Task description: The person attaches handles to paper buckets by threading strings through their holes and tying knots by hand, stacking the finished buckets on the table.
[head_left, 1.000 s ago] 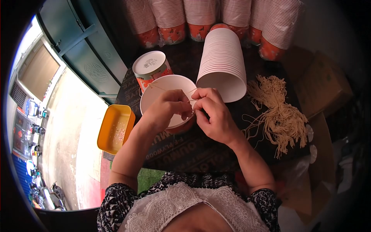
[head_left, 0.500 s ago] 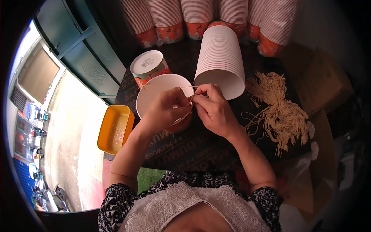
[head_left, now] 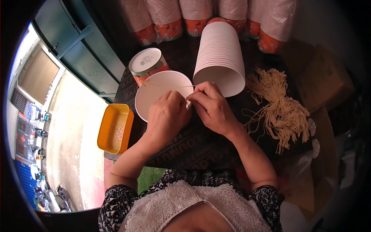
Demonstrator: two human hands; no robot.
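A: Where does the thin cord run, and how do your fingers stand?
B: The cord [head_left: 188, 99] loops between your hands at the right rim of the white-lined paper bucket [head_left: 152, 94], with a strand crossing its round mouth from a small knot at the left rim; your right hand [head_left: 213, 110] pinches it between closed fingers; your left hand [head_left: 167, 116] is curled, tips hidden, so I cannot tell whether they grip.
A: What textures lie about you?
B: Beyond your right hand lies a ridged, tapering stack of nested buckets [head_left: 221, 48]; right of that, a frayed, tan bundle of cords [head_left: 280, 112]; left of you, a glossy yellow tub [head_left: 125, 142] with rounded corners and small pale bits inside; behind your bucket, an upturned printed bucket [head_left: 147, 61]; all on the dark, lettered bench [head_left: 189, 156].
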